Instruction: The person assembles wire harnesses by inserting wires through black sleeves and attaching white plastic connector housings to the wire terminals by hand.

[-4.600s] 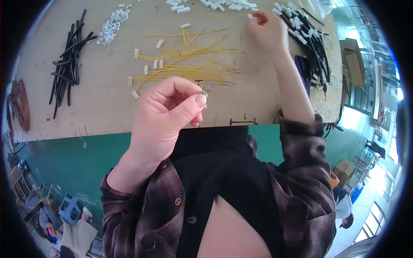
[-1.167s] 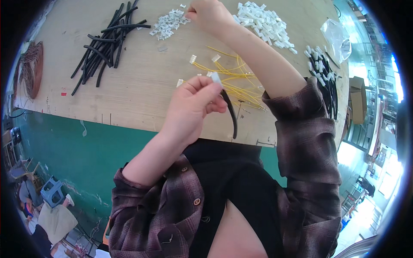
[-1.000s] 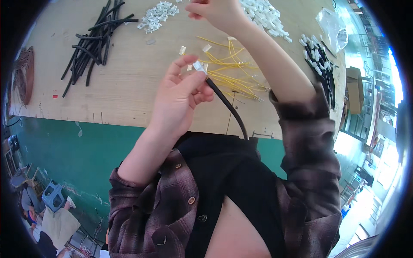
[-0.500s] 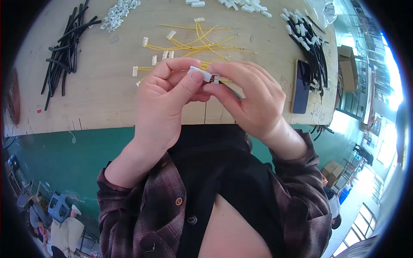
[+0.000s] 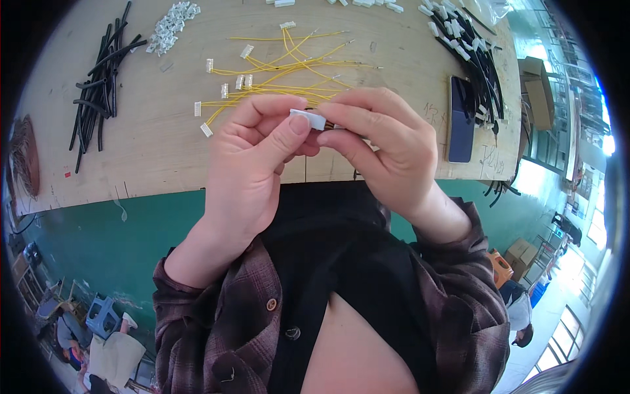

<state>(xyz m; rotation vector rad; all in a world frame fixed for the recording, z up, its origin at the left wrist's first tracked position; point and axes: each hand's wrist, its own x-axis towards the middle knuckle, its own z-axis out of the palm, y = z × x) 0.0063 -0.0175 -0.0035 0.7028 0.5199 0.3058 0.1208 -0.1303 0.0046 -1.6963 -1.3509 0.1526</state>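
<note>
Green floor (image 5: 151,230) shows along the near side of the pale wooden bench (image 5: 157,134), with a blue stool (image 5: 104,317) at the near left and a cardboard box (image 5: 538,98) beyond the bench's right side. Over the near middle of the bench, between the two hands, is a white connector (image 5: 311,120), tilted slightly down to the right. The left hand (image 5: 256,151) pinches it, thumb on its near face. The right hand (image 5: 387,141) has its fingers narrowed on brown wires (image 5: 330,125) at the connector's right end, its fingertips hiding most of them. Just beyond the hands lie yellow wires (image 5: 289,67), most with pale plugs at their left ends. Black tubes (image 5: 102,88) lie in a loose heap at the left, near small clear pieces (image 5: 172,27) at the far left. On the right, a phone (image 5: 461,121) rests just beside white-tipped tubes (image 5: 484,79); a clear bag (image 5: 492,10) lies at the far right.
</note>
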